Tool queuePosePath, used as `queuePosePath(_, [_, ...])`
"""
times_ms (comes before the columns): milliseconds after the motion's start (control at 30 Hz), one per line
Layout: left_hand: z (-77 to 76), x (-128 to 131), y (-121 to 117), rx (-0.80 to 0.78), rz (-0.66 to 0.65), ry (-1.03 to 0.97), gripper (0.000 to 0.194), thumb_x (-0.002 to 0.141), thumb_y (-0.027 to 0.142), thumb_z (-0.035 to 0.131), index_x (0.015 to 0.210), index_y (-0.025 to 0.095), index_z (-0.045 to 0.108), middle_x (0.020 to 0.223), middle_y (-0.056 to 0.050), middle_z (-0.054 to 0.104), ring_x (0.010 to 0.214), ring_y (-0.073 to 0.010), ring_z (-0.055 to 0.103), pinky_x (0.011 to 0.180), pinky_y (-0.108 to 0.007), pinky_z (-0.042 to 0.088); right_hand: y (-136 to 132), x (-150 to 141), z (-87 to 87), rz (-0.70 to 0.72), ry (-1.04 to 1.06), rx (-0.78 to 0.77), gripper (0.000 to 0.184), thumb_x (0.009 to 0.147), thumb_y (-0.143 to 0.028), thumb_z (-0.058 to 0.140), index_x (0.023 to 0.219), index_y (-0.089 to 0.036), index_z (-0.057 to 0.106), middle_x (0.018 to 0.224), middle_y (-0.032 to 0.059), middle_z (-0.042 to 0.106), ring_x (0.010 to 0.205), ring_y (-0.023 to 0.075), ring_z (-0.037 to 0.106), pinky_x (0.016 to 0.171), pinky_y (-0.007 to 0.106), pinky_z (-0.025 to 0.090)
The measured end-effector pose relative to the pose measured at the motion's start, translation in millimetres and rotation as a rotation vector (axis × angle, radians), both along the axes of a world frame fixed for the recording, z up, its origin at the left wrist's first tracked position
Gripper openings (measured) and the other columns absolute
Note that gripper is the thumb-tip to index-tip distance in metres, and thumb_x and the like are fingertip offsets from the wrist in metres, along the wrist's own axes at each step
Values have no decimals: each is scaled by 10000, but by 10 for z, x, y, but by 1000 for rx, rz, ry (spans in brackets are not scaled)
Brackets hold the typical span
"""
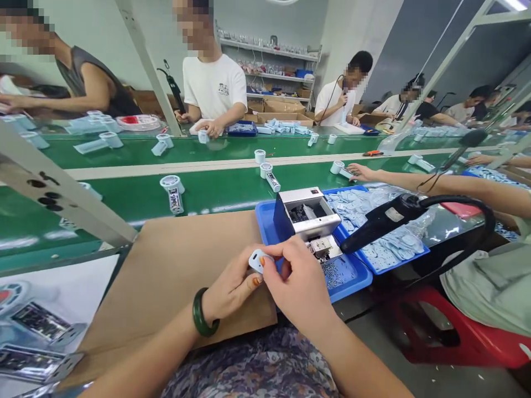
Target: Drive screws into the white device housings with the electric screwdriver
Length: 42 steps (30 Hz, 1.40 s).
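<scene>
My left hand (232,287) and my right hand (296,276) meet above the brown cardboard sheet (194,260). Between their fingers is a small light-blue plastic cover (256,261) with a dark slot in it. Both hands pinch it, the right one from its right edge. A green bangle circles my left wrist. Just beyond my right hand, a metal screw feeder box (309,213) stands in a blue tray (360,279) with many loose small screws. A black electric screwdriver (379,221) leans beside it, its tip near the feeder.
Another blue tray (415,257) holds many light-blue covers. A green conveyor (219,190) carries light-blue device bodies, some with exposed circuitry. Several device bodies (37,331) lie at left. A co-worker's arm (435,188) reaches in from the right. A red stool (456,337) stands below.
</scene>
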State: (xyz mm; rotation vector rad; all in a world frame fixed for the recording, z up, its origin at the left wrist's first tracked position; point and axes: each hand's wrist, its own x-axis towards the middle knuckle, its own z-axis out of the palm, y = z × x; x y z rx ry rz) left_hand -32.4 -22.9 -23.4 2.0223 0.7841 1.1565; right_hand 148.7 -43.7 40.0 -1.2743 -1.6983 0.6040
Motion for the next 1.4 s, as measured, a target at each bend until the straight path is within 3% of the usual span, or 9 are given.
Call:
queuePosePath(300, [16, 16, -1, 4, -26, 58, 602, 1104, 634, 434, 1602, 298, 468, 1467, -137, 663, 1244, -309, 692, 1064, -422, 580, 14, 76, -89, 44, 325, -383, 221, 831, -420, 751, 809, -225, 651, 722, -25, 626, 629, 131, 547, 585, 267, 474])
queuePosePath(433, [-95, 84, -34, 63, 79, 8, 788, 1005, 771, 520, 1614, 281, 418, 1309, -132, 674, 1124, -305, 691, 982, -436, 589, 0, 30, -164, 81, 498, -470, 324, 780, -467, 788, 765, -235, 563, 655, -53, 569, 591, 117, 508, 536, 244, 426])
queuePosePath(633, [-126, 229, -22, 172, 123, -97, 478, 1040, 627, 606, 1366, 278, 604, 1051, -58, 661, 845, -209, 632, 747, -318, 536, -53, 60, -285, 22, 558, -399, 374, 842, -515, 762, 754, -241, 523, 647, -60, 533, 585, 115, 480, 546, 251, 412])
queuePosePath(800, [-73, 247, -5, 134, 156, -49, 444, 1074, 591, 554, 1331, 235, 616, 1073, -83, 689, 881, -232, 670, 786, -352, 553, -83, 124, -261, 133, 444, -417, 450, 910, -555, 705, 692, -238, 473, 589, -73, 463, 537, 102, 408, 526, 252, 337])
queuePosePath(867, [-110, 212, 0, 137, 187, -75, 456, 1076, 586, 535, 1331, 217, 619, 1039, -89, 696, 862, -242, 683, 767, -360, 560, -115, 198, -260, 100, 455, -298, 415, 942, -540, 698, 727, -233, 519, 620, -56, 493, 553, 112, 436, 532, 256, 355])
queuePosePath(1000, [-200, 123, 61, 58, 234, -167, 418, 1071, 542, 565, 1332, 217, 600, 976, -78, 715, 839, -244, 724, 747, -350, 588, -29, 537, -297, -435, 483, 343, 201, 1002, -444, 657, 1000, -248, 614, 963, 41, 606, 801, 173, 603, 761, 325, 516])
queuePosePath(1067, [-211, 104, 104, 22, 202, -187, 391, 1070, 517, 579, 1332, 227, 597, 953, -70, 725, 818, -239, 731, 726, -340, 598, 160, 780, -298, -573, 455, 467, 315, 972, -481, 677, 1169, -251, 589, 1183, 110, 599, 1057, 234, 639, 942, 392, 534])
queuePosePath(1200, [-177, 125, 157, 56, 129, -233, 336, 1058, 490, 614, 1313, 272, 635, 893, -40, 709, 741, -216, 698, 656, -315, 594, 731, 1239, -200, -371, 466, 189, 879, 813, -637, 772, 1495, -209, 421, 1297, 164, 617, 1220, 295, 633, 1057, 459, 523])
queuePosePath(1400, [-170, 110, 196, 37, 119, -292, 268, 1064, 499, 586, 1280, 353, 648, 845, -31, 681, 707, -238, 680, 583, -338, 595, 1114, 1544, -60, 74, 520, 24, 855, 635, -737, 874, 1263, -197, 663, 735, -46, 620, 660, 171, 630, 722, 376, 567])
